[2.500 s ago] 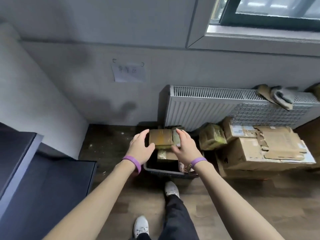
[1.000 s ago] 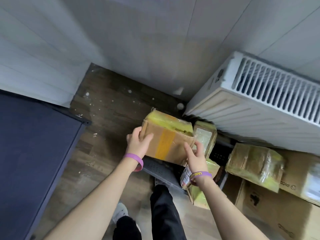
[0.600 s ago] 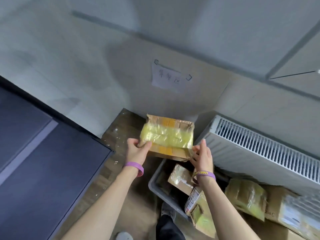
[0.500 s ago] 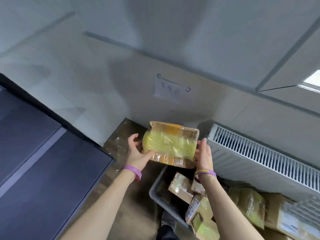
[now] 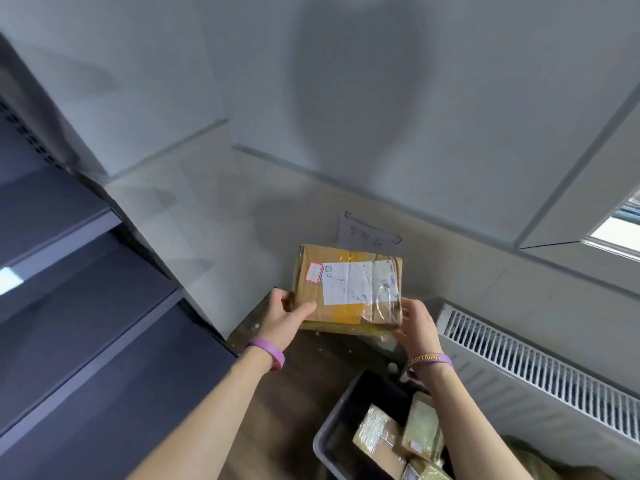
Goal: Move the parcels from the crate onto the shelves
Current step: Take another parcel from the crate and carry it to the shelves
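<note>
A brown cardboard parcel (image 5: pixel 348 287) with a white label and yellow tape is held up in front of the wall, label side facing me. My left hand (image 5: pixel 285 317) grips its lower left corner, thumb on the front face. My right hand (image 5: pixel 414 322) holds its lower right corner from below. The grey crate (image 5: pixel 327 441) sits on the floor at the lower right with several wrapped parcels (image 5: pixel 379 441) inside. Dark shelves (image 5: pixel 86 271) stand at the left.
A white radiator (image 5: pixel 540 372) runs along the wall at the right, behind the crate. A paper note (image 5: pixel 367 233) is stuck on the wall just above the parcel. Dark wooden floor (image 5: pixel 277 410) lies between shelves and crate. A window recess (image 5: pixel 616 230) is at the right edge.
The parcel has been lifted out of the crate and turned so its labelled face shows instead of the yellow taped side. My view has swung up and left toward the shelves.
</note>
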